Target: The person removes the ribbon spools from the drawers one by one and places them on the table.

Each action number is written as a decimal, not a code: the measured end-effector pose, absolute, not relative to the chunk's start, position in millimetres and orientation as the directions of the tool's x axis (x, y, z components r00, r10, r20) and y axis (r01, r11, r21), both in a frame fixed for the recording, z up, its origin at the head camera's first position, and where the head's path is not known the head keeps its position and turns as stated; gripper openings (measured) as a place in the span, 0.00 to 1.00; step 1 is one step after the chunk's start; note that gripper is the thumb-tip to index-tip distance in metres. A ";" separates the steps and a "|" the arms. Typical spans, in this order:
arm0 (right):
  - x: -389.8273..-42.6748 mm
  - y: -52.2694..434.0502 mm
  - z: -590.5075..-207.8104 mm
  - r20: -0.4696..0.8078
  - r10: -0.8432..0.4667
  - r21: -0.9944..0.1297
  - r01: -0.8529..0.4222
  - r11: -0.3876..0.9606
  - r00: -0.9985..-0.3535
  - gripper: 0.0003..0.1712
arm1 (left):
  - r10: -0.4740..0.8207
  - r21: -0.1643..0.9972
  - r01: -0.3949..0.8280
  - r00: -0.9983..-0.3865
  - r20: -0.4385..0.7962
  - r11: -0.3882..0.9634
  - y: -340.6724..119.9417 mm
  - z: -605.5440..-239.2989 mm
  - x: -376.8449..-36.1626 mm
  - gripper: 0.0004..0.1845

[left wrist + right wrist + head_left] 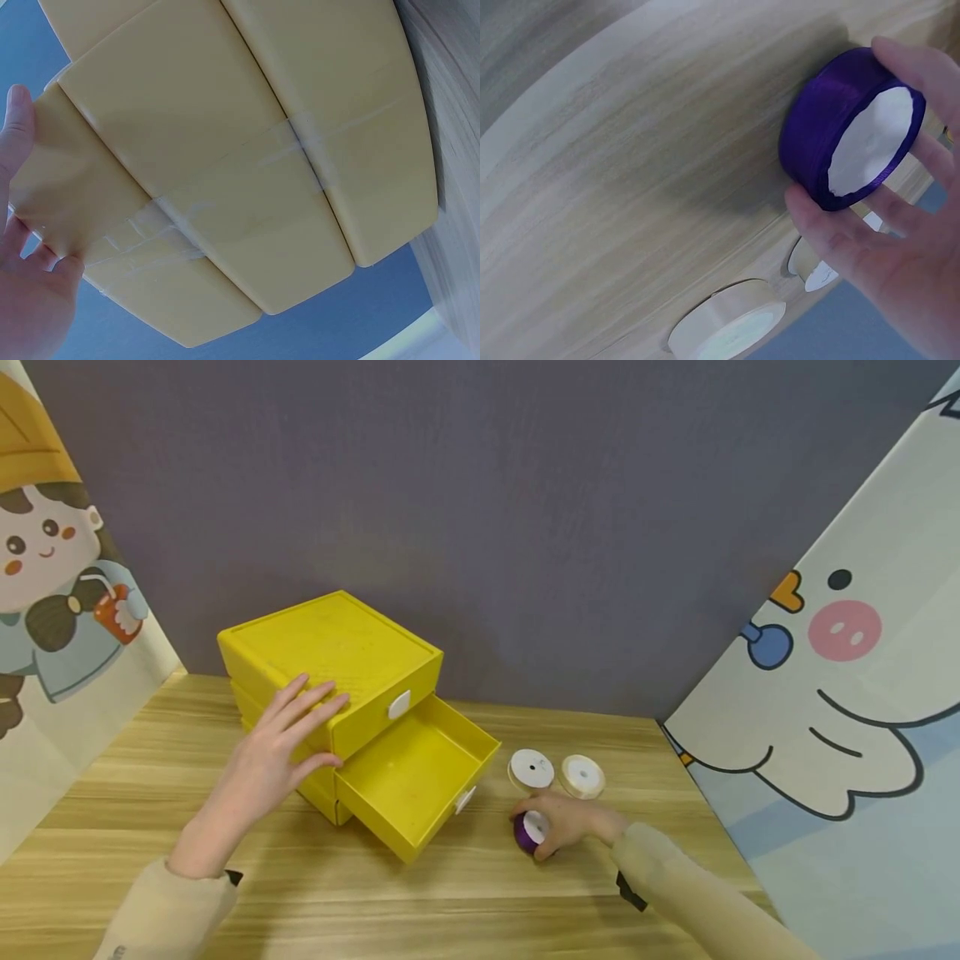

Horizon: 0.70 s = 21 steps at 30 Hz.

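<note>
A purple ribbon spool (829, 124) with a white core is pinched between the thumb and fingers of my right hand (566, 820), low over the table to the right of the pulled-out drawer. My left hand (273, 756) lies against the top front corner of a yellow drawer cabinet (337, 643), its fingers stretched over the top and the thumb at the front side edge. The middle drawer (408, 768) stands pulled out with a bare bottom and a white handle. In the left wrist view, clear tape (172, 225) crosses the cabinet's side.
Two pale ribbon spools, one with a white face (532, 768) and a cream one (583, 775), lie on the wooden table (480, 910) beyond my right hand. A dark wall (525, 527) rises behind the table, with cartoon panels on both sides.
</note>
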State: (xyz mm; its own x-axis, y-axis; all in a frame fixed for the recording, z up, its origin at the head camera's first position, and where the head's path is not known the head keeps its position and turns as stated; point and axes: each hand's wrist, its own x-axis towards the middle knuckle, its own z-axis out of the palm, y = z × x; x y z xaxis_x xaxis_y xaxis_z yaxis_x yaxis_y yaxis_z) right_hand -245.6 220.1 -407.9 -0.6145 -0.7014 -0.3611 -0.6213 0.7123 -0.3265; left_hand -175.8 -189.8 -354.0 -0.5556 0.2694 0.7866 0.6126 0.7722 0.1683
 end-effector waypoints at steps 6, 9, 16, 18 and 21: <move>-241.6 218.0 -408.8 -0.378 -0.665 -0.325 -0.580 0.747 -0.645 0.41 | 0.266 0.168 0.609 -0.557 0.787 0.775 -189.6 -354.3 -175.5 0.37; -238.9 217.4 -409.2 -0.372 -0.653 -0.307 -0.577 0.757 -0.660 0.40 | 0.265 0.169 0.609 -0.556 0.787 0.775 -189.6 -354.2 -175.5 0.37; -235.3 216.1 -411.3 -0.365 -0.626 -0.256 -0.572 0.779 -0.690 0.40 | 0.266 0.167 0.607 -0.557 0.786 0.776 -189.5 -353.9 -175.4 0.37; -235.1 216.0 -411.5 -0.360 -0.627 -0.255 -0.574 0.778 -0.691 0.40 | 0.266 0.169 0.607 -0.559 0.785 0.776 -189.5 -354.0 -175.4 0.37; -235.1 216.2 -411.9 -0.357 -0.630 -0.256 -0.577 0.776 -0.690 0.39 | 0.266 0.172 0.606 -0.563 0.783 0.777 -189.4 -353.9 -175.5 0.37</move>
State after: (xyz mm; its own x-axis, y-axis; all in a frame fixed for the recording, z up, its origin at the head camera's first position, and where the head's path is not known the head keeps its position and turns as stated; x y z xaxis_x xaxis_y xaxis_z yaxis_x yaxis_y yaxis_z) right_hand -235.1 216.2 -411.9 -0.6898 -0.6300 -0.3567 -0.5765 0.7761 -0.2556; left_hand -175.5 -189.4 -353.9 -0.5629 0.2657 0.7827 0.6059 0.7767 0.1721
